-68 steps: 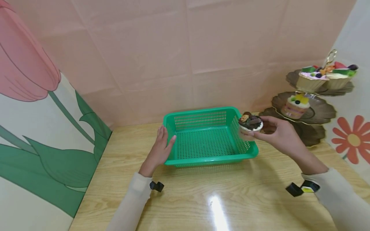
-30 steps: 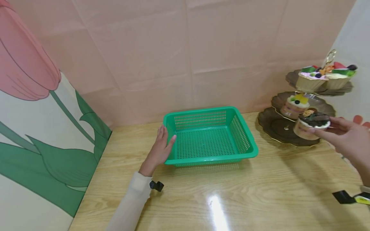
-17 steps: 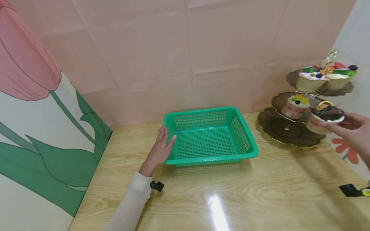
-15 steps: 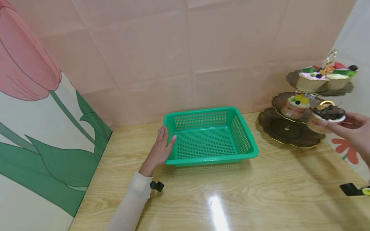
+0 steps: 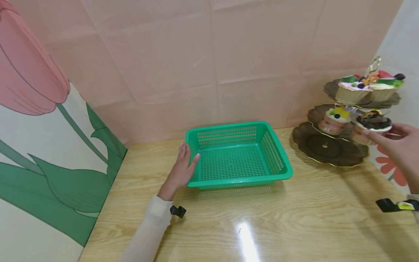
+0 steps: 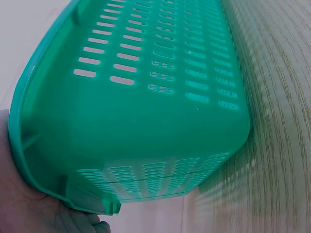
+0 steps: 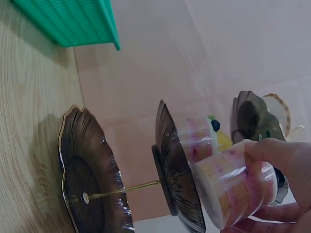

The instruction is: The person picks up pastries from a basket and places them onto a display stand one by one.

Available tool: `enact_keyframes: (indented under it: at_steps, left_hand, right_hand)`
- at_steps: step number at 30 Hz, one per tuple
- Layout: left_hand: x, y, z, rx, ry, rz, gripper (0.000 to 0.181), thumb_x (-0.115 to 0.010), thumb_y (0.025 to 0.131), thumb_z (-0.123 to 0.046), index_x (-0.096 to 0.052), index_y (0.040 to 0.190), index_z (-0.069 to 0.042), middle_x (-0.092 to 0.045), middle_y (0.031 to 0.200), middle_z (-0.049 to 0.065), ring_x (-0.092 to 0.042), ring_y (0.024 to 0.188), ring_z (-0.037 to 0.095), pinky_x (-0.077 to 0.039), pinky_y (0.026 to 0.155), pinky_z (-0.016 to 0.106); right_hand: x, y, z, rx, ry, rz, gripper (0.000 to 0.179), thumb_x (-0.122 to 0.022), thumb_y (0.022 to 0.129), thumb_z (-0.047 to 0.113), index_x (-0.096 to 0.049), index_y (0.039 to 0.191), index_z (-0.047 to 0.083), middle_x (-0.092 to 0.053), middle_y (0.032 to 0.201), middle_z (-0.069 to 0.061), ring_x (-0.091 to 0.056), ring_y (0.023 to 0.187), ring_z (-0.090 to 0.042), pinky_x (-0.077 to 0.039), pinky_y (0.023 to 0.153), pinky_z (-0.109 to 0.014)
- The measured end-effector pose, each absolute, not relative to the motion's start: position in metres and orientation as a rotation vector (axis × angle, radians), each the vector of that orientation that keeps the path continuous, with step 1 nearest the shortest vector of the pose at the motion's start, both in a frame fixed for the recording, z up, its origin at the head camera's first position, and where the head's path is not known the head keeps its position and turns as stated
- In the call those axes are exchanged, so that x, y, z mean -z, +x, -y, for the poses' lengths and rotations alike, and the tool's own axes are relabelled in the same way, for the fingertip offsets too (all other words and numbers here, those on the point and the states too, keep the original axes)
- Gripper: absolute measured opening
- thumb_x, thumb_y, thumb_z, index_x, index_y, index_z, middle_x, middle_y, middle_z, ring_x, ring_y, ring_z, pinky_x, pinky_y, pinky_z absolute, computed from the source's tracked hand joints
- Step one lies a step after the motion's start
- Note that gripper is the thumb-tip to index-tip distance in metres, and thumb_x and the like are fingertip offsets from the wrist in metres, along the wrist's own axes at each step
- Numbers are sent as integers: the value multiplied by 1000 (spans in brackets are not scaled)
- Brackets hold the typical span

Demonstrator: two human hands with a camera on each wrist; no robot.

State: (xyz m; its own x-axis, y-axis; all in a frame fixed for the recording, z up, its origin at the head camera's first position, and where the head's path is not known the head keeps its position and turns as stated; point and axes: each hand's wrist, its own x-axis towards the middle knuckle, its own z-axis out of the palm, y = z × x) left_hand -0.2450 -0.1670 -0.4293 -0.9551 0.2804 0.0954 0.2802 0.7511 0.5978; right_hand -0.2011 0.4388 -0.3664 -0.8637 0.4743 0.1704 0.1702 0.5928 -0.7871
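My right hand (image 5: 400,147) holds a chocolate-topped cake cup (image 5: 374,125) by its side, thumb in front. In the right wrist view the cup (image 7: 238,184) has pink and tan layers, and its base is right at the middle plate (image 7: 182,170) of a three-tier stand. A fruit-topped cake cup (image 5: 334,120) sits on that plate beside it. My left hand (image 5: 180,169) rests with straight fingers against the left rim of a green plastic basket (image 5: 239,181); in the left wrist view the hand (image 6: 34,208) lies along the rim.
The stand's top plate (image 5: 330,87) bears two fruit-topped cupcakes (image 5: 351,92); its bottom plate (image 5: 311,143) stands on the wooden table (image 5: 209,222). A pink cloth backdrop (image 5: 170,72) hangs behind, with a tulip panel (image 5: 65,156) at the left.
From over the basket's right edge, my right hand has carried the chocolate cake cup right to the stand's middle plate. My left hand has stayed at the basket.
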Motion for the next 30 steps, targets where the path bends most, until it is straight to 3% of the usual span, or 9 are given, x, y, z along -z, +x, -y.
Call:
enact_keyframes:
  at_steps: [3,5,9,13,18,20,23,25,30]
  left_hand:
    - [429,-245,166,-1008,467,-2931,90,-18,105,-67,-2,161,2,16,168,7,15,154,23,-6,123,48]
    - [428,-245,166,-1009,462,-2927,90,-18,105,-67,-2,161,2,16,168,6,17,154,21,-6,123,47]
    - [425,-244,167,-1013,454,-2931,88,-20,105,-65,-3,161,2,16,168,5,17,153,19,-5,123,46]
    - [426,-244,167,-1025,454,-2931,87,-20,106,-64,-4,161,2,15,168,6,17,153,19,-6,123,46]
    - [428,-243,166,-1031,442,-2919,87,-20,106,-64,-3,161,1,16,168,5,17,153,19,-5,123,46]
    - [428,-243,166,-1029,437,-2921,88,-20,106,-65,-3,161,1,16,168,4,17,153,18,-5,123,46]
    - [428,-243,166,-1037,437,-2917,89,-19,105,-66,-2,161,1,17,168,4,17,153,17,-4,124,46]
    - [429,-244,166,-1035,440,-2915,90,-18,104,-68,-2,161,1,17,168,4,18,153,17,-5,124,46]
    - [428,-244,167,-1031,448,-2917,90,-19,105,-67,-2,161,1,17,168,5,18,153,18,-5,124,47]
  right_hand:
    - [366,-203,-437,-1104,-582,2479,85,-67,94,50,-36,156,1,-47,103,16,-37,76,15,-39,57,-6]
    - [367,-203,-433,-1104,-625,2460,83,-67,92,53,-39,155,7,-47,100,18,-39,74,14,-41,54,-9]
    - [368,-208,-427,-1165,-663,2364,43,-75,87,52,-58,123,35,-48,83,29,-46,66,13,-41,50,-13]
    - [368,-217,-425,-1153,-693,2316,32,-78,84,51,-53,96,38,-48,76,29,-46,61,10,-40,49,-15]
    - [365,-224,-427,-1076,-759,2345,44,-76,82,61,-62,103,25,-46,76,29,-44,65,5,-39,56,-21]
    - [364,-226,-427,-1034,-789,2360,62,-72,82,64,-66,121,16,-44,82,29,-40,73,9,-44,76,-24]
    - [365,-230,-426,-1003,-811,2365,81,-68,84,63,-58,141,6,-45,90,25,-35,77,13,-40,83,-25]
    - [367,-233,-427,-1002,-823,2358,79,-67,85,61,-56,144,9,-45,94,24,-35,77,16,-42,80,-20]
    - [369,-239,-429,-1059,-794,2326,49,-73,83,58,-62,120,27,-46,85,26,-42,67,12,-37,54,-12]
